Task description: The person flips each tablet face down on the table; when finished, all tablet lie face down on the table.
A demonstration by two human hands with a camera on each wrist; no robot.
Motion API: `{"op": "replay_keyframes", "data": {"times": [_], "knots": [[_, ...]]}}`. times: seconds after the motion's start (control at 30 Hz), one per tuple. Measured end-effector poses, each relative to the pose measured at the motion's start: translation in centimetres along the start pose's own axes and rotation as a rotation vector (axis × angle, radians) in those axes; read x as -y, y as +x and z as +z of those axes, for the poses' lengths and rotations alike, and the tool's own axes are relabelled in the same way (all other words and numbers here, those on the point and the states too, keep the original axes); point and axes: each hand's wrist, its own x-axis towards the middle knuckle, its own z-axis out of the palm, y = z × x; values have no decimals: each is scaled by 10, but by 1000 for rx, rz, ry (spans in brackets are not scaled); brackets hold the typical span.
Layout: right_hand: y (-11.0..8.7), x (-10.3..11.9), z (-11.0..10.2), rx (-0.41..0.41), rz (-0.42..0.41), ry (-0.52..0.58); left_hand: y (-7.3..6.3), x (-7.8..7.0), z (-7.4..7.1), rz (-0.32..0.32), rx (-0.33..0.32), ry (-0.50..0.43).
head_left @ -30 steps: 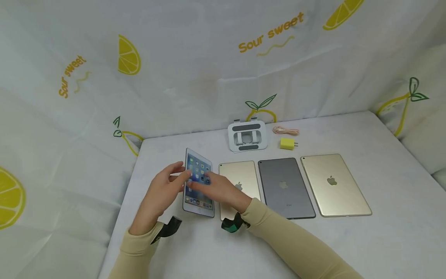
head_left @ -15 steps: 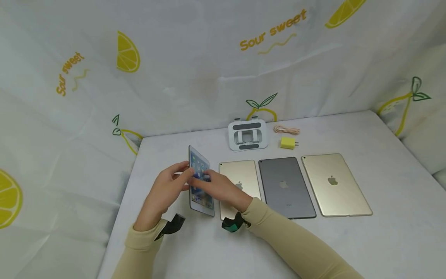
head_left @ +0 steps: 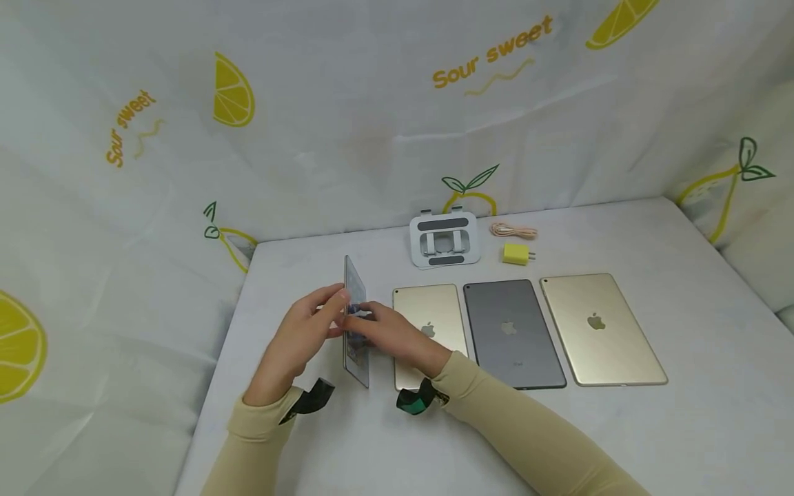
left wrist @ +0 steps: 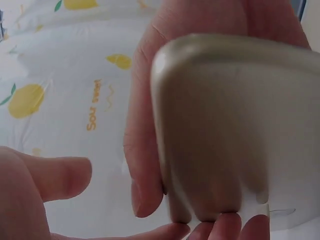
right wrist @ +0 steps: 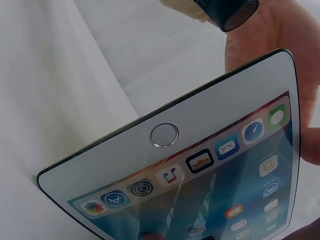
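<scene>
A white-fronted, gold-backed tablet (head_left: pixel 355 327) stands nearly on edge above the left of the table, its narrow side facing the head camera. My left hand (head_left: pixel 302 333) holds it at its left side, with the fingertips (left wrist: pixel 227 222) against the gold back (left wrist: pixel 215 125). From the screen side my right hand (head_left: pixel 397 336) grips it, its thumb reaching the left edge. In the right wrist view the lit screen (right wrist: pixel 200 195) shows app icons and a round home button (right wrist: pixel 164 135). Parts of both hands' fingers are hidden by the tablet.
Three tablets lie face down to the right: a gold one (head_left: pixel 434 306), a grey one (head_left: pixel 515 344) and a larger gold one (head_left: pixel 602 337). Behind them are a white folding stand (head_left: pixel 444 262), a coiled pink cable (head_left: pixel 513 231) and a yellow charger plug (head_left: pixel 515 254).
The held tablet has turned from showing its screen to standing almost edge-on to the head camera. My left hand has moved slightly right; my right hand has hardly moved.
</scene>
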Motion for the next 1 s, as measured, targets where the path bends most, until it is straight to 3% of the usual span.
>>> {"op": "replay_keyframes", "data": {"times": [0.23, 0.47, 0.63, 1.0], "knots": [[-7, 4, -5, 15, -32, 67, 9, 5, 2, -91, 75, -54], [-18, 12, -21, -57, -117, 39, 18, 16, 8, -100, 142, -135], [-28, 15, -35, -73, -135, 18, 26, 25, 16, -124, 186, -109], [-38, 6, -49, -90, -138, -6, 34, 38, 22, -194, 177, -71]]}}
